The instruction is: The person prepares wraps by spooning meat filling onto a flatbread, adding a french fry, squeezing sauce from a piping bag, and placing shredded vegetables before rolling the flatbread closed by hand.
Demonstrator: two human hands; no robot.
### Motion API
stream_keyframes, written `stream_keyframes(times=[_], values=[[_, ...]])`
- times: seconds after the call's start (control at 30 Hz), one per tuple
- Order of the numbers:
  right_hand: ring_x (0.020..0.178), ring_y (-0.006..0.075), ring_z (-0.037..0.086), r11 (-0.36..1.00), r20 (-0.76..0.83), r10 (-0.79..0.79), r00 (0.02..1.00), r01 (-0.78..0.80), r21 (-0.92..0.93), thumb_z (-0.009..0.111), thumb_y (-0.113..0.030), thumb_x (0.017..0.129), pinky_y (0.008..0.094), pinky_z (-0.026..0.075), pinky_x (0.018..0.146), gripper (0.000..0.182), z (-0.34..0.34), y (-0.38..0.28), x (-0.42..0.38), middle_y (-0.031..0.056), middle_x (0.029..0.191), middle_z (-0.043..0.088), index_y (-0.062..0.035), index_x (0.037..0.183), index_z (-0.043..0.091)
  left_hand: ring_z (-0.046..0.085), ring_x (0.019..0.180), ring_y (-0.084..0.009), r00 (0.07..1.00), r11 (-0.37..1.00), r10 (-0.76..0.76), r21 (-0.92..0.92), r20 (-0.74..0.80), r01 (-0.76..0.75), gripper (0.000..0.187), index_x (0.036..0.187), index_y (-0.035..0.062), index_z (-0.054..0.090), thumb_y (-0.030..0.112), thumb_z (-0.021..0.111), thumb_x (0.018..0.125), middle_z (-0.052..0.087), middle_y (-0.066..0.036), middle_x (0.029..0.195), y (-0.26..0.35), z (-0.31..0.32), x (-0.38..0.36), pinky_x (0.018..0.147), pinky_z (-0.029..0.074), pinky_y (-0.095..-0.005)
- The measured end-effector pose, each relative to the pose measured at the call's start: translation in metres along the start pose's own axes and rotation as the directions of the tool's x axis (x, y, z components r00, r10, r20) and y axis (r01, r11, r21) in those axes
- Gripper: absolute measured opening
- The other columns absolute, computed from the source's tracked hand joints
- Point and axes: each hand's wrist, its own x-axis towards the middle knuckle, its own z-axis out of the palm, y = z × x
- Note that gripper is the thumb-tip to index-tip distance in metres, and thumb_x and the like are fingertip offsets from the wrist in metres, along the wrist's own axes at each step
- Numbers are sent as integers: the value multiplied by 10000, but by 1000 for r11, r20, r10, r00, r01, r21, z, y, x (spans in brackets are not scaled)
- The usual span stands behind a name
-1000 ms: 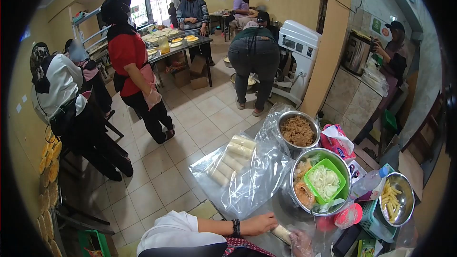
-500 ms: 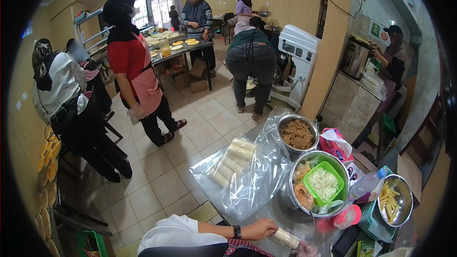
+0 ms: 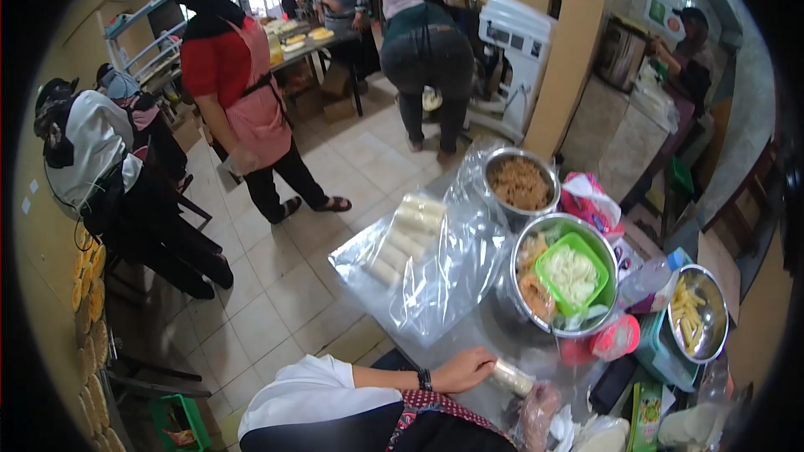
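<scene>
1. A tiled floor (image 3: 280,301) spreads beyond the work area. On it stands a person in a red shirt and pink apron (image 3: 261,125); farther back, a person in dark trousers (image 3: 427,59) bends forward beside a white mixer (image 3: 508,67).
2. The grey table (image 3: 481,339) fills the lower right, in front of the wearer, and carries the food and containers.
3. A clear plastic bag (image 3: 456,293) is spread over the table's left part. Several pale rolls (image 3: 402,243) lie side by side there, seen through the plastic; whether they are inside it or under it, I cannot tell.
4. A large metal bowl (image 3: 514,285) stands to the right of the bag, with a green container (image 3: 540,266) of pale shreds (image 3: 572,274) in it.
5. Just behind stands a smaller metal bowl (image 3: 521,215) of brown filling (image 3: 521,182). At the far right another metal bowl (image 3: 713,318) holds pale yellow sticks (image 3: 688,318).
6. A plastic bottle (image 3: 651,278) and a pink-lidded jar (image 3: 615,339) are near the large bowl.
7. The bare left hand (image 3: 463,370), a dark bracelet at its wrist, grasps one end of a roll with its fingers. The right hand (image 3: 540,414), in a clear glove, is at the other end; whether its fingers grip, I cannot tell.
8. That single roll (image 3: 512,377) lies slantwise between the hands, at the table's near side.
</scene>
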Motion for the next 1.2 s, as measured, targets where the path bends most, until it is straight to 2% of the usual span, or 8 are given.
stream_keyframes(times=[0.17, 0.5, 0.7, 0.8, 1.03, 1.1, 1.17, 1.2], values=[[639, 111, 577, 710, 128, 320, 939, -327, 623, 561, -154, 905, 267, 464, 565, 172, -5, -60, -23, 65, 698, 578, 15, 894, 593, 544, 734, -283, 973, 992, 82, 113, -214, -58, 198, 985, -19, 563, 115, 602, 844, 502, -128, 849, -2, 7, -8, 681, 450, -379], [1080, 233, 497, 321, 63, 243, 968, -141, 937, 661, 73, 770, 328, 509, 804, 813, 30, -134, -24, 149, 1232, 407, -161, 1388, 187, 572, 812, -198, 970, 859, -81, -509, -228, -48, 193, 1017, -20, 621, 61, 624, 842, 543, -108, 981, 10, 2, -33, 747, 468, -288], [955, 279, 572, 263, 259, 52, 965, -263, 928, 698, 55, 741, 360, 565, 719, 924, 59, -163, -4, 167, 1190, 432, -191, 1400, 98, 486, 1026, -253, 874, 943, 332, 121, -356, -309, 363, 1109, 52, 635, 201, 675, 780, 512, -109, 1084, -1, -62, -80, 862, 396, -360], [869, 338, 624, 210, 496, -100, 863, -469, 858, 722, 9, 704, 398, 604, 609, 905, 55, -191, 5, 179, 1070, 506, -200, 1383, 161, 469, 1053, -317, 689, 772, 428, 633, -585, 58, 433, 1086, 94, 620, 260, 724, 700, 505, -126, 1117, -37, -119, -107, 918, 358, -417], [868, 316, 631, 664, 939, -242, 245, -664, 344, 753, 7, 711, 387, 603, 620, 992, 100, -232, -9, 233, 1126, 508, -218, 1422, 98, 516, 893, -224, 685, 918, 189, 374, -703, 130, 391, 1082, 66, 561, 162, 719, 737, 527, -107, 1040, -72, -191, -105, 780, 423, -340], [859, 292, 622, 729, 945, -244, 217, -602, 326, 764, -10, 712, 374, 592, 595, 985, 123, -243, -9, 220, 1126, 509, -195, 1419, 104, 526, 820, -192, 692, 962, 146, 266, -707, 68, 355, 1064, 56, 554, 138, 711, 757, 544, -93, 985, -71, -189, -93, 727, 434, -292], [853, 271, 615, 703, 930, -305, 206, -610, 365, 749, -40, 740, 340, 574, 566, 921, 129, -251, -7, 204, 1105, 522, -158, 1407, 126, 504, 701, -153, 682, 842, -315, -526, -660, -121, 243, 974, 26, 550, 101, 690, 790, 542, -59, 830, -65, -188, -82, 654, 415, -226], [840, 239, 603, 667, 911, -286, 297, -621, 412, 711, -43, 749, 322, 564, 575, 824, 127, -256, -4, 170, 1070, 517, -112, 1386, 193, 489, 636, -153, 591, 952, -196, -296, -782, -77, 151, 878, 5, 543, 66, 664, 812, 514, -46, 738, -60, -185, -78, 604, 407, -238]])
